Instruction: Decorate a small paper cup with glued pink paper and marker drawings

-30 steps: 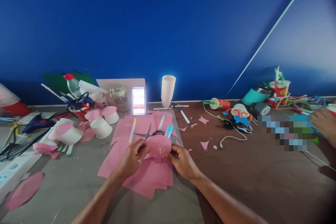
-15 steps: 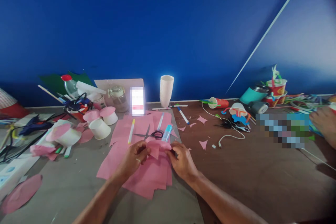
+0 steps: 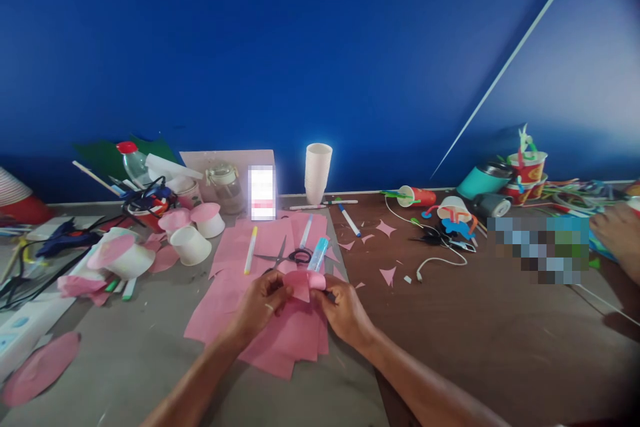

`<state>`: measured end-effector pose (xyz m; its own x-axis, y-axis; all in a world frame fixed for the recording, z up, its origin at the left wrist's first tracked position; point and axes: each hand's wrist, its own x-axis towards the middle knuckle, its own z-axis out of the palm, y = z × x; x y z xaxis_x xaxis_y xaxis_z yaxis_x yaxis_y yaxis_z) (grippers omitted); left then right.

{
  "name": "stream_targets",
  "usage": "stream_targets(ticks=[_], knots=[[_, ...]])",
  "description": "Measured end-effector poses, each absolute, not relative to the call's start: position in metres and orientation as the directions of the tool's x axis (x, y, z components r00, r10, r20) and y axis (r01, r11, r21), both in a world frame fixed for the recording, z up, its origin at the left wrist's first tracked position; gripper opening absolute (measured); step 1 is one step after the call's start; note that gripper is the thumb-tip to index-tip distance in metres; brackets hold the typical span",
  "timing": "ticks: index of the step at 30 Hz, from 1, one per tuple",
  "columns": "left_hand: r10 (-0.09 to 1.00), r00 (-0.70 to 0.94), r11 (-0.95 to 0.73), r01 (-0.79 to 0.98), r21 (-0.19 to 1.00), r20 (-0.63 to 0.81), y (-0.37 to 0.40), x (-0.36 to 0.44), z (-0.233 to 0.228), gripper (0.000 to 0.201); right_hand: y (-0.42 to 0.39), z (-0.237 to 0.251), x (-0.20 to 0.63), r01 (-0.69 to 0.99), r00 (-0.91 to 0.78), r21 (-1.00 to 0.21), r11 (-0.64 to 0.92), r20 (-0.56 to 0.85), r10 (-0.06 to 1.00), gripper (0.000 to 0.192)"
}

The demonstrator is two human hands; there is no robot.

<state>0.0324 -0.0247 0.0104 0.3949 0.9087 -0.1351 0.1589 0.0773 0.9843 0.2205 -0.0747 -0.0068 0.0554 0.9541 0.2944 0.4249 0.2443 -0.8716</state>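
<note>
Between the fingertips of both hands sits a small pink paper piece (image 3: 303,282), folded or curled over on itself and held just above a stack of pink paper sheets (image 3: 280,337) on the worktop (image 3: 125,360). The left hand (image 3: 260,303) pinches its left edge with fingers closed on the paper; the right hand (image 3: 343,310) pinches the right edge the same way. How many layers the fold has cannot be told from here.

Just beyond the fingers lie scissors (image 3: 287,257) and a light blue glue stick (image 3: 318,254), nearly touching the far side of the folded piece. A yellow marker (image 3: 251,250) lies a little farther off to the left of them.

Judged from this, the thin paper could tear or crease crookedly if the 2 grips pull apart or twist unevenly. A slip of either pinch would likely let the curl spring open and drop onto the stack, where pink on pink makes it hard to pick out. A push forward could nudge the glue stick and send it rolling.

Far to the right, another person's hand (image 3: 617,237) works among cups, well apart from this piece.
</note>
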Motion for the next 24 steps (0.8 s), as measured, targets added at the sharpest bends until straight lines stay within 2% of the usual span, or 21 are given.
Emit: stream_targets(ticks=[9, 17, 24], knots=[[0.909, 0.406, 0.025, 0.176, 0.984, -0.096, -0.025, 0.033, 0.002, 0.034, -0.077, 0.002, 0.218, 0.267, -0.029, -0.953, 0.139, 0.136, 0.990, 0.027], [0.916, 0.390, 0.014, 0.214, 0.977, -0.098, -0.026, 0.034, 0.004, 0.036, -0.078, 0.007, 0.217, 0.097, -0.089, -0.994, 0.058, 0.049, 0.995, 0.034], [0.925, 0.367, 0.028, 0.176, 0.984, -0.092, -0.026, 0.035, 0.001, 0.040, -0.079, 0.010, 0.216, 0.038, -0.121, -0.998, 0.048, 0.043, 0.992, 0.024]])
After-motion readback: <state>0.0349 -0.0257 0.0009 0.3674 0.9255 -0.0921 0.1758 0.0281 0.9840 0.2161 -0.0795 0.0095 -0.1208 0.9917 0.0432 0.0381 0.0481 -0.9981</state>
